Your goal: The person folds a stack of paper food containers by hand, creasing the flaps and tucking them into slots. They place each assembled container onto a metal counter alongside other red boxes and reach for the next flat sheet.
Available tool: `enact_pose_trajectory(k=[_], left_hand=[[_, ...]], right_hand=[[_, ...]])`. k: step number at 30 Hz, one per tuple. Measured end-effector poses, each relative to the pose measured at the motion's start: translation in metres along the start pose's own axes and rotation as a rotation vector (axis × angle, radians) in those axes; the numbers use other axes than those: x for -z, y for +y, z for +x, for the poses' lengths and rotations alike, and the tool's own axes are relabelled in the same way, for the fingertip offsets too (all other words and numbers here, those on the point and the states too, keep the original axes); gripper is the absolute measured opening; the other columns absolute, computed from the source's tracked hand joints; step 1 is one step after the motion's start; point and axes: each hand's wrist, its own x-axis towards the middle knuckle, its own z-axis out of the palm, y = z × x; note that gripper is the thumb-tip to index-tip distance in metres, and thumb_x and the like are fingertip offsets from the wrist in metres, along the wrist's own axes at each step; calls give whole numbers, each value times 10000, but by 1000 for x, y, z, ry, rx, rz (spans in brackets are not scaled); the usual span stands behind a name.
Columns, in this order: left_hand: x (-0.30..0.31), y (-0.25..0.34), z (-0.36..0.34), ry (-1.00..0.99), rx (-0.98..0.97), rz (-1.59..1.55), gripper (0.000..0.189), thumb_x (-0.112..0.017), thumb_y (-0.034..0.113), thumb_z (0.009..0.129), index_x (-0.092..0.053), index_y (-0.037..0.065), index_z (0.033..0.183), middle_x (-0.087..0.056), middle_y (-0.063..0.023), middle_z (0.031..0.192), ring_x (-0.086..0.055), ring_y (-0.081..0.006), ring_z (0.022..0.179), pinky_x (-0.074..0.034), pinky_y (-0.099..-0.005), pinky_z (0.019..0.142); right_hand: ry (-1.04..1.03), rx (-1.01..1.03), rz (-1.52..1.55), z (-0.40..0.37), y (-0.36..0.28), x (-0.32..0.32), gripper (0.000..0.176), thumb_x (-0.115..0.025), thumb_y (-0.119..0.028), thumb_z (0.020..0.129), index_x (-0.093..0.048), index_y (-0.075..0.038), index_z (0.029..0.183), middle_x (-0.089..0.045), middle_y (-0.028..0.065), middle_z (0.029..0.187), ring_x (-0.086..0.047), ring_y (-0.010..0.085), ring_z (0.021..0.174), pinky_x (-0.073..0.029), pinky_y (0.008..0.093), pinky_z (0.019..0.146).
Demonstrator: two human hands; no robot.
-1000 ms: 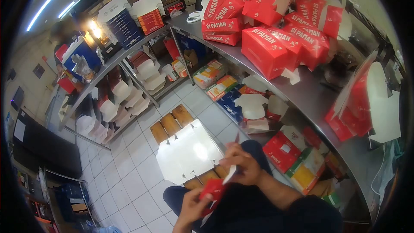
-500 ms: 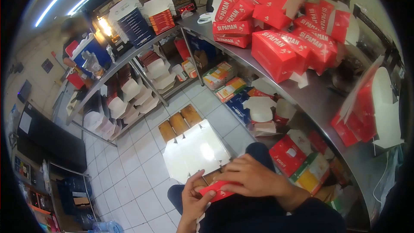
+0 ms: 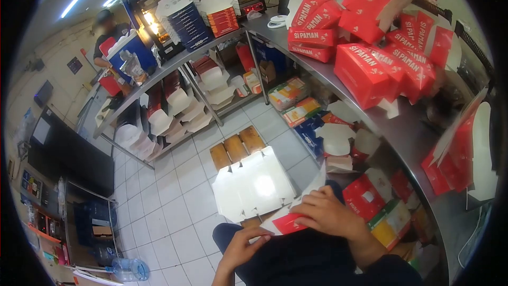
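Observation:
Over my lap, a red and white cardboard box (image 3: 286,224) is partly folded, with a white flap standing up at its far right. My left hand (image 3: 246,246) pinches its left end between thumb and fingers. At the other end, my right hand (image 3: 330,212) grips the card, fingers curled over its top edge. Just beyond lies a stack of flat white box blanks (image 3: 254,184) on a low wooden stool (image 3: 235,147). The underside of the box I hold is hidden.
Red folded boxes (image 3: 365,74) are piled on the metal counter (image 3: 317,69) at right. More flat cartons (image 3: 338,140) fill the shelf below. Blue box stacks (image 3: 196,26) stand at the back. A person (image 3: 108,37) is at far left, and a water bottle (image 3: 129,269) lies on the floor.
The red box has opened out, now showing white card and a raised flap. My right hand has moved right, away from my left. The view has shifted slightly.

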Motion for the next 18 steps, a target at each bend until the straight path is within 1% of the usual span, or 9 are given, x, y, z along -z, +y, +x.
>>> enact_pose_trajectory(k=[4,7,10,13,14,15,16,17,18], left_hand=[[-9,-5,-1,-4,122,-9,297,-748,137,934,-710,15,1202,-748,-106,960,-720,-190,981,-529,-291,849],[-15,11,3,92,95,17,433,-776,160,912,-652,35,1307,-735,-120,924,-737,-201,930,-548,-290,797],[-17,37,2,102,249,186,600,-827,167,859,-580,59,1394,-734,-120,894,-752,-210,855,-574,-299,746],[-20,35,3,24,-36,334,772,-859,221,804,-489,123,1475,-746,-98,834,-755,-240,765,-594,-347,709],[-21,21,5,4,-47,252,687,-841,184,832,-524,62,1430,-741,-133,949,-745,-225,847,-615,-353,736],[-27,29,8,86,-39,215,375,-760,139,913,-650,14,1249,-707,-123,851,-681,-197,796,-549,-284,702],[-21,-9,8,107,-299,466,510,-798,80,868,-601,-5,1330,-721,-132,890,-692,-221,771,-565,-299,678],[-24,15,14,161,-155,464,601,-804,115,872,-538,-32,1391,-728,-172,1002,-712,-235,865,-578,-327,689],[-33,26,19,258,-238,313,720,-848,167,838,-497,-37,1432,-715,-191,1104,-700,-267,964,-575,-363,772]], right_hand=[[-95,-62,29,-3,1,1,212,-681,-275,941,-692,-140,1104,-628,37,966,-597,205,975,-359,384,919],[-146,-32,97,-4,2,-8,210,-671,-292,944,-688,-139,1087,-632,35,973,-602,212,996,-368,395,927],[-199,26,153,-3,1,-35,199,-658,-313,952,-676,-139,1047,-640,34,988,-609,220,1021,-377,412,935],[-188,103,283,-6,1,-65,176,-647,-324,950,-634,-149,965,-652,33,1009,-618,239,1053,-383,454,939],[-126,113,369,-3,-3,-60,171,-670,-314,917,-638,-152,961,-651,36,1000,-617,244,1053,-378,455,939],[-54,81,318,-7,0,-64,179,-688,-300,888,-637,-142,954,-650,43,994,-614,245,1043,-370,446,941],[33,20,263,-6,5,-66,185,-694,-296,876,-639,-130,936,-647,49,985,-611,246,1025,-366,437,928],[133,-84,247,-4,6,-68,180,-694,-291,880,-640,-123,920,-644,48,969,-608,248,1003,-367,435,908],[217,-151,258,-4,8,-66,194,-659,-318,933,-655,-125,942,-629,40,956,-589,226,1006,-358,410,915]])
